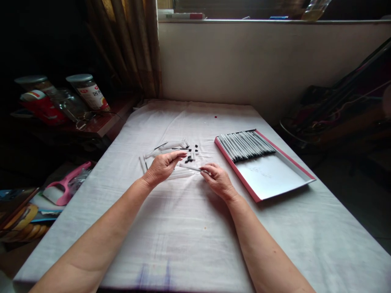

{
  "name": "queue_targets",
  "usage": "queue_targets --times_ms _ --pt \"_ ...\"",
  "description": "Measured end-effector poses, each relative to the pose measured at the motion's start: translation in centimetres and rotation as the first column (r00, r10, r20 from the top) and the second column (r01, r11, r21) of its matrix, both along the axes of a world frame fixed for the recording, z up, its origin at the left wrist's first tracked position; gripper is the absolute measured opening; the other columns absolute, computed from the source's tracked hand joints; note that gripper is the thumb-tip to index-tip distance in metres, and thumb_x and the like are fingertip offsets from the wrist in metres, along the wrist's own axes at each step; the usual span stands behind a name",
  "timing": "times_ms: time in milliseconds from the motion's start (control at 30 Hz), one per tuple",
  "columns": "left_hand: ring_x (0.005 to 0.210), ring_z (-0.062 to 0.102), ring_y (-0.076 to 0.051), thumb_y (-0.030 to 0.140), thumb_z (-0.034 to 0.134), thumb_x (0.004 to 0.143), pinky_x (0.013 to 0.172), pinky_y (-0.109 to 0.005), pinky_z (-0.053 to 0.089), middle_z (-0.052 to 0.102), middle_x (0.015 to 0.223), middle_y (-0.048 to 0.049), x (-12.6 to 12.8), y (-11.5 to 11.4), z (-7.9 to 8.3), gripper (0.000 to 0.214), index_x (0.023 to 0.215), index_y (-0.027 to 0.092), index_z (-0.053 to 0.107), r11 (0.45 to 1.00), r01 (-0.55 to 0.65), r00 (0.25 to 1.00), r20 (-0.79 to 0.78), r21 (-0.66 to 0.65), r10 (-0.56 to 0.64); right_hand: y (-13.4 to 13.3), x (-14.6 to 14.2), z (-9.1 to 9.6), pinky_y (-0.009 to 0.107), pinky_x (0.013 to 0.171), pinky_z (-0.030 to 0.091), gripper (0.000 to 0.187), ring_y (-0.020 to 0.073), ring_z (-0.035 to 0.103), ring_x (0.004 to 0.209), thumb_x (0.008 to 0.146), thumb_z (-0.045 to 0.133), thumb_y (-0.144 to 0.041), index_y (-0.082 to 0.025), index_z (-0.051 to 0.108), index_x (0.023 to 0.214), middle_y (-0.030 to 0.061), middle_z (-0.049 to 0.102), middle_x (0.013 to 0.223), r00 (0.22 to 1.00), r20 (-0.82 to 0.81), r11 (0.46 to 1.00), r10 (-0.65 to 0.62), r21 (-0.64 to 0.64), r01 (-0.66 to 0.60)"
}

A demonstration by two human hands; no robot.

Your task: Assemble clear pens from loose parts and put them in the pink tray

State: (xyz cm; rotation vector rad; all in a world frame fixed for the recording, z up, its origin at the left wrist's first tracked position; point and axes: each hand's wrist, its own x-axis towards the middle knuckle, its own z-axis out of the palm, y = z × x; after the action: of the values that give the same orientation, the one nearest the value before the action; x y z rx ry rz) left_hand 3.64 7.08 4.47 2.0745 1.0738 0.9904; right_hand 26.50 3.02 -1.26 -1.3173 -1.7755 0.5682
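Observation:
My right hand point(217, 180) pinches a slim translucent pen point(191, 167) near one end. The pen's other end points left, close under my left hand point(165, 166). That left hand is closed, thumb and fingertips pressed together; whatever may be between them is too small to make out. Behind and under the left hand lie clear pen barrels point(181, 173) and thin dark refills point(161, 145). Several small black pen caps or plugs point(190, 158) are scattered just past the left fingertips.
A shallow box lid with red sides point(238, 176) sits to the right, holding a row of pens point(246, 145) with black ends. A white cloth point(183, 228) covers the table. Beyond its left edge are a jar point(90, 93) and pink-handled scissors point(65, 187). A wall stands behind.

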Motion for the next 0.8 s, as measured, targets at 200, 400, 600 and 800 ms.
queue_targets --times_ms 200,400,600,800 --pt "0.088 0.066 -0.022 0.030 0.054 0.087 0.083 -0.034 0.051 0.073 0.094 -0.0064 -2.6 -0.2 -1.0 0.021 0.094 0.022 0.072 0.961 -0.226 0.903 -0.337 0.158 0.267 0.1 0.3 0.1 0.030 0.077 0.050 0.022 0.0194 0.063 0.087 0.084 0.056 -0.035 -0.023 0.072 0.093 0.0068 0.065 0.092 0.993 -0.089 0.997 -0.075 0.012 0.076" --pt "0.091 0.063 -0.024 0.030 0.056 0.085 0.078 -0.033 0.048 0.071 0.096 -0.0053 -2.4 -0.7 -1.3 0.020 0.091 0.026 0.075 0.970 -0.173 0.663 -0.707 0.173 0.245 0.1 0.2 -0.3 0.027 0.073 0.050 0.021 0.0175 0.063 0.082 0.083 0.057 -0.032 -0.021 0.072 0.093 0.0065 0.066 0.091 0.988 -0.150 0.999 -0.038 -0.006 0.038" --pt "0.094 0.064 -0.026 0.029 0.059 0.081 0.072 -0.031 0.046 0.070 0.099 -0.0054 -0.7 0.5 0.3 0.019 0.090 0.027 0.075 0.992 -0.115 0.563 -0.819 0.052 0.108 0.3 0.3 -0.7 0.028 0.071 0.050 0.020 0.0176 0.063 0.081 0.083 0.059 -0.031 -0.020 0.072 0.093 0.0068 0.067 0.092 0.986 -0.165 1.000 -0.030 -0.003 0.030" --pt "0.090 0.065 -0.026 0.025 0.059 0.079 0.075 -0.033 0.046 0.070 0.098 -0.0067 0.0 0.8 0.4 0.017 0.087 0.026 0.074 0.992 -0.106 0.587 -0.801 0.064 0.115 0.4 0.6 -0.9 0.028 0.069 0.049 0.021 0.0172 0.063 0.077 0.083 0.059 -0.033 -0.019 0.072 0.093 0.0076 0.068 0.093 0.981 -0.185 0.998 -0.060 -0.017 0.057"
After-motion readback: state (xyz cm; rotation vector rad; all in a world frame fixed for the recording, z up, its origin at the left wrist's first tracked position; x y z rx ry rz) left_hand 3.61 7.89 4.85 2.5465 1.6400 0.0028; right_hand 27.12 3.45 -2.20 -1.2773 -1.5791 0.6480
